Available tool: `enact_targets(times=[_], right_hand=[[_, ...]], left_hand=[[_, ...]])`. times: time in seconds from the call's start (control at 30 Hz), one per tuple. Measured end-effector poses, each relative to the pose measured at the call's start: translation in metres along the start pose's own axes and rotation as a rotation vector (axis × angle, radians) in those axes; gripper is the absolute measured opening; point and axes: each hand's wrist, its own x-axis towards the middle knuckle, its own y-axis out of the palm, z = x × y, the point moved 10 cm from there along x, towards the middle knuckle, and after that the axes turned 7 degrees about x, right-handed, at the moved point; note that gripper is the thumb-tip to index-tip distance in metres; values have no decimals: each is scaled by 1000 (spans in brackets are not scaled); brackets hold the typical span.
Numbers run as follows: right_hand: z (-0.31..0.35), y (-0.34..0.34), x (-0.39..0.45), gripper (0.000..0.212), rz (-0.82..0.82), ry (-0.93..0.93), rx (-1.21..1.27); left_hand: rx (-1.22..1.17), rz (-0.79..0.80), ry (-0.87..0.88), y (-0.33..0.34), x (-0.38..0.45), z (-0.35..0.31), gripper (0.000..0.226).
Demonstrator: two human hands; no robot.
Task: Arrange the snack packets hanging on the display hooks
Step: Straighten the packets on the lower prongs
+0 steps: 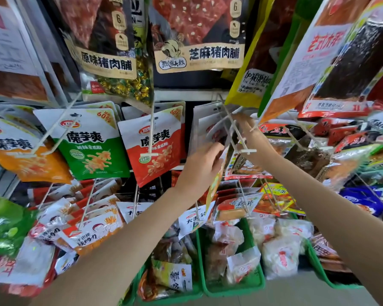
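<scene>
Both forearms reach up past crowded bins (234, 288); left hand (202, 164) pinches a packet (217, 180) edge-on, right hand (247, 127) curls round the hook (231, 127).

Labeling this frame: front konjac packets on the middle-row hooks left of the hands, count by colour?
Orange front packet: 1
Green front packet: 1
Red front packet: 1
Total: 3
More packets hang behind each one; their number cannot be told.
</scene>
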Motion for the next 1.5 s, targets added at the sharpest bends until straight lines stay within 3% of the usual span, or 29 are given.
enact_targets(times=[0.17, 0.3, 0.4, 0.47, 0.57, 0.73, 0.9, 1.03, 1.2, 1.33, 1.5], right_hand=[[-6, -17, -19, 40, 20, 107, -4], [0, -32, -50, 20, 9, 117, 134], [-1, -20, -84, 5, 81, 263, 551], [8, -7, -100, 10, 149, 333, 811], [26, 2, -105, 9, 183, 353, 933], [64, 15, -99, 7, 255, 271, 744], [97, 21, -84, 16, 205, 163, 497], [82, 14, -89, 14, 143, 235, 446], [45, -20, -100, 11, 43, 268, 340], [39, -44, -97, 15, 19, 188, 195], [11, -44, -92, 15, 12, 179, 209]], left_hand=[[-15, 0, 271, -7, -29, -43, 5], [-91, -76, 228, -38, -29, -47, 9], [-98, -94, 220, -60, -42, -44, 9], [-64, -62, 206, -69, -54, -34, 13], [21, 18, 136, -75, -66, -6, 12], [119, 241, -43, -68, -80, 48, 15], [191, 343, -51, -66, -82, 61, 26], [121, 299, -43, -56, -64, 46, 23], [-82, 130, -239, -33, -7, 35, 34], [13, 217, -400, 7, 38, 49, 43], [135, 288, -416, 28, 57, 50, 38]])
